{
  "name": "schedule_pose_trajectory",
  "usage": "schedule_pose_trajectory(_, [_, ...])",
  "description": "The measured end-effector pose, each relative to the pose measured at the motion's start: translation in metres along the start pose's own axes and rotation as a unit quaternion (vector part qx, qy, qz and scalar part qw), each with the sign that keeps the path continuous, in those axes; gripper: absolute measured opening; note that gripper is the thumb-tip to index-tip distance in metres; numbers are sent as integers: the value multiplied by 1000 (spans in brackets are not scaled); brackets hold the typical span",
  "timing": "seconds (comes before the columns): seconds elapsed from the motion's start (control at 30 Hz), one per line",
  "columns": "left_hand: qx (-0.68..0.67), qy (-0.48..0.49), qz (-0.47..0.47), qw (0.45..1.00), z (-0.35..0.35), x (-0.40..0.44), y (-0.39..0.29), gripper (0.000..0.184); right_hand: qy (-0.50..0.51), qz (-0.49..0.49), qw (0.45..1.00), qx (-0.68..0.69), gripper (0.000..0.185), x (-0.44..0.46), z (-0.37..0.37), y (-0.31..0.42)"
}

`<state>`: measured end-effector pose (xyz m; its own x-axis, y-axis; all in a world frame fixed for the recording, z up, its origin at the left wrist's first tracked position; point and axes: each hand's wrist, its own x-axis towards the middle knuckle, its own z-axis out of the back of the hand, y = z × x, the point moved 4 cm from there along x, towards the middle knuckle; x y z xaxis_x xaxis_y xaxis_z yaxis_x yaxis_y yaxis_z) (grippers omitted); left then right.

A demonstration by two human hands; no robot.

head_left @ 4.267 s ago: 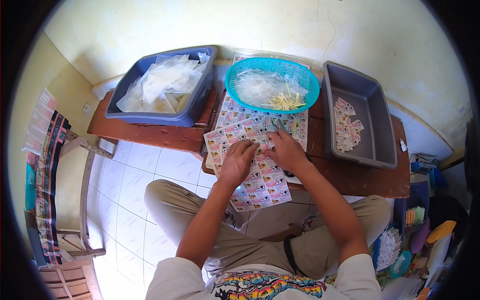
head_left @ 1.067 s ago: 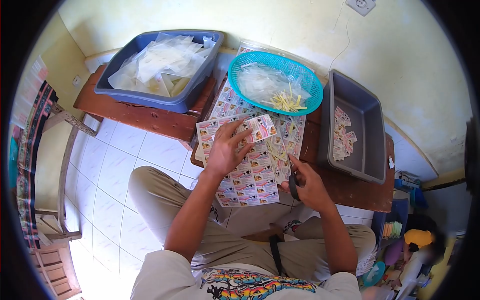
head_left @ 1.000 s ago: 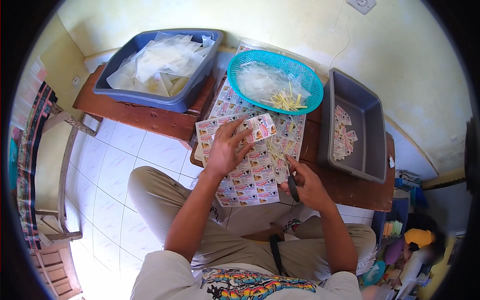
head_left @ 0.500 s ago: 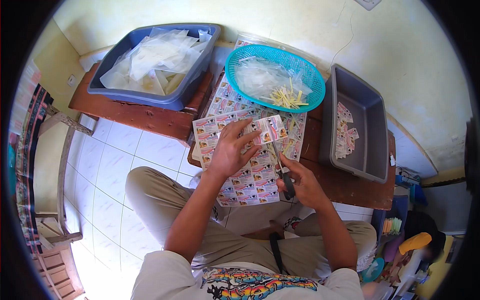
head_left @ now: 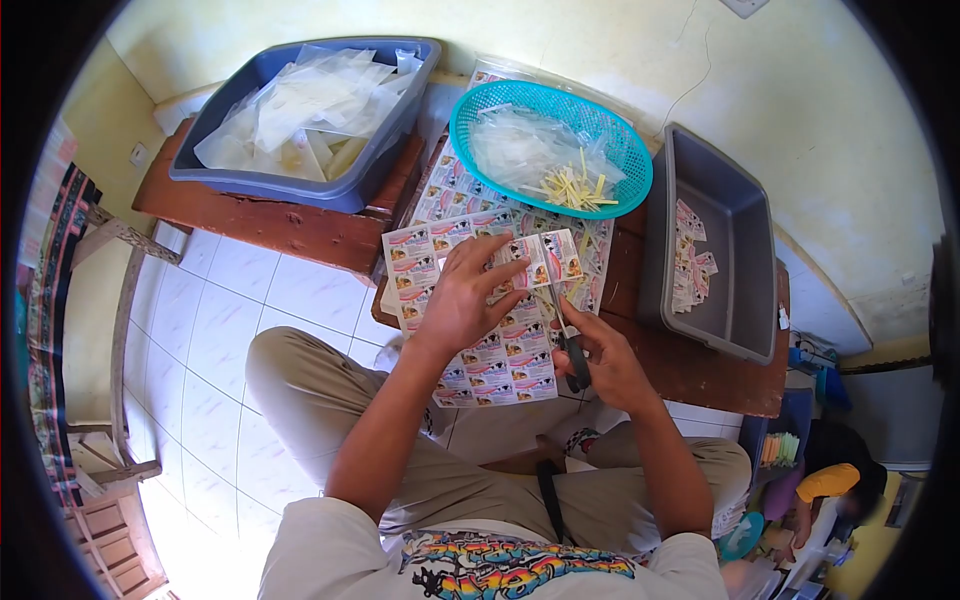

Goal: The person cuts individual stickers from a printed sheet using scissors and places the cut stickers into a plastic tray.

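Observation:
My left hand has its fingers bent around a small printed label strip, above a larger sheet of printed labels. In my right hand are dark-handled scissors. Their blades cross the strip near its right end, between two labels. More printed sheets lie beneath on the table. Behind them stands a turquoise basket with clear plastic pieces and thin yellow strips in it.
A blue-grey tub with translucent plastic sheets stands at the left on a red-brown bench. A grey tub with small cut labels stands at the right. Another person is at the lower right, beside other containers.
The scissors have moved up and left from beside the strip, and their blades now lie across it. The left hand keeps the strip. The view has shifted slightly.

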<state>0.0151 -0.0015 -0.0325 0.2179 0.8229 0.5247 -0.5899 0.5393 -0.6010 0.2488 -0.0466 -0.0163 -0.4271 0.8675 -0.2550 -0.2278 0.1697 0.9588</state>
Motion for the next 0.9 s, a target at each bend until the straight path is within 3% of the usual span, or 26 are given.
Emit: schedule_pose_trajectory(0.9, [5,5,-9,1000,-3,-4,-1,47,-6,-2,1000,1,84,-1,0,-2])
